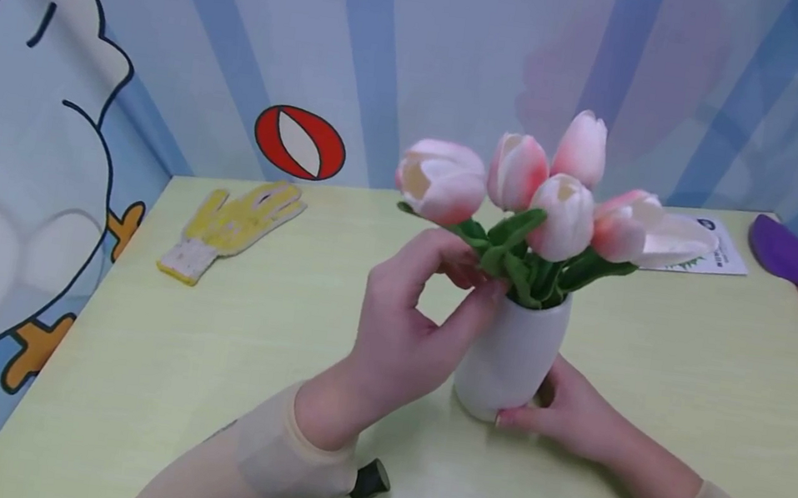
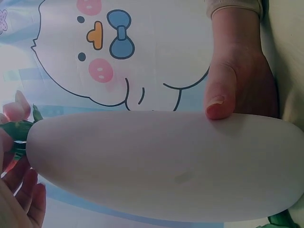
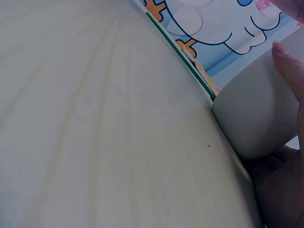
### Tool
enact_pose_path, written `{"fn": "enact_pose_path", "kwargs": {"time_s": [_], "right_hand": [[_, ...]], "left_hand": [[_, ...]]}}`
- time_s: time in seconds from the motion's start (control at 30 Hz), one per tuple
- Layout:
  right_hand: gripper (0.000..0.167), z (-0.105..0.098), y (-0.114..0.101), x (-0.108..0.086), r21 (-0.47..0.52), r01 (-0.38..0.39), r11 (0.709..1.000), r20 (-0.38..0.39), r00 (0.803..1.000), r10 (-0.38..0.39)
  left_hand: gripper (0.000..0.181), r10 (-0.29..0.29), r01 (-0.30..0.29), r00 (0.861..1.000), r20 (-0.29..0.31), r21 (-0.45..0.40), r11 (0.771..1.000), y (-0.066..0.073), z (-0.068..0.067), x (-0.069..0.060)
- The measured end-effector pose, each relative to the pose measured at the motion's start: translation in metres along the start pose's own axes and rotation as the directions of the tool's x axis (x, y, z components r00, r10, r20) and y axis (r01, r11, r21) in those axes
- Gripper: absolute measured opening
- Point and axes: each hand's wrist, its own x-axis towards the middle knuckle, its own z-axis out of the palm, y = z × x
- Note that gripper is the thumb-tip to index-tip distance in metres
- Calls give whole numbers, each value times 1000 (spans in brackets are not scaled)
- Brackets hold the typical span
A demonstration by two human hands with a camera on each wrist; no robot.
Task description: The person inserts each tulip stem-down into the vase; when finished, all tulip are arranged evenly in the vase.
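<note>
A white vase [image 1: 509,356] stands on the table with several pink-and-white tulips [image 1: 562,216] in it, their green leaves [image 1: 512,251] spreading over the rim. At the rim, my left hand [image 1: 407,326] pinches the leaves and stems of the left tulips between thumb and curled fingers. My right hand [image 1: 578,411] grips the vase low on its right side, thumb in front and the other fingers behind it. In the left wrist view the vase [image 2: 161,166] fills the lower half. The right wrist view shows my right thumb [image 3: 288,66] against the vase wall.
A yellow-and-white glove [image 1: 232,223] lies at the table's back left. Behind the tulips is a white printed card [image 1: 724,250]. A purple-headed spatula with a pink handle [image 1: 785,249] lies at the back right. Patterned walls [image 1: 455,54] border the table.
</note>
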Motion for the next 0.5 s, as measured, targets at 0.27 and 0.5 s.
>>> {"fn": "enact_pose_path", "kwargs": {"time_s": [0.27, 0.5], "right_hand": [[78, 0, -2, 1, -1, 13, 1000, 6, 1000, -13], [76, 0, -2, 2, 1, 15, 1000, 14, 1000, -16]], "left_hand": [[16, 16, -16, 1000, -7, 35, 999, -1, -1, 2], [11, -47, 45, 998, 31, 58, 997, -2, 0, 3]]}}
